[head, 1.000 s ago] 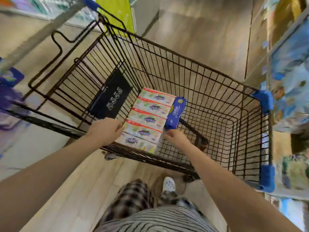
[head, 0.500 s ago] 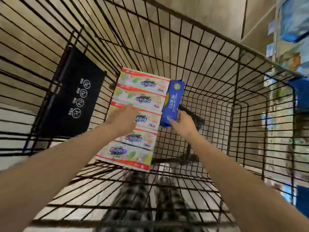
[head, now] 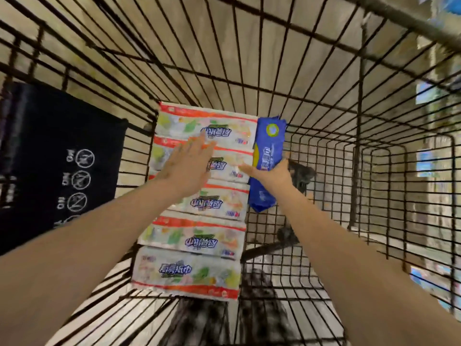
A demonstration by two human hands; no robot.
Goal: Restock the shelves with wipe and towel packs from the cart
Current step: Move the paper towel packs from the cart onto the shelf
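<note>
Both forearms are extending forward and down into the wire cart [head: 358, 136]. Five white packs [head: 194, 238] are lying flat in a row on the cart floor, running away from the person. The left hand [head: 187, 163] is positioned palm down over the second-farthest pack, fingers straight and together, grasping nothing; contact cannot be confirmed. The right hand [head: 272, 174] is gripping the blue pack [head: 270, 143], which is standing on edge against the row's right side. A black panel [head: 62, 158] is hanging on the left wall.
</note>
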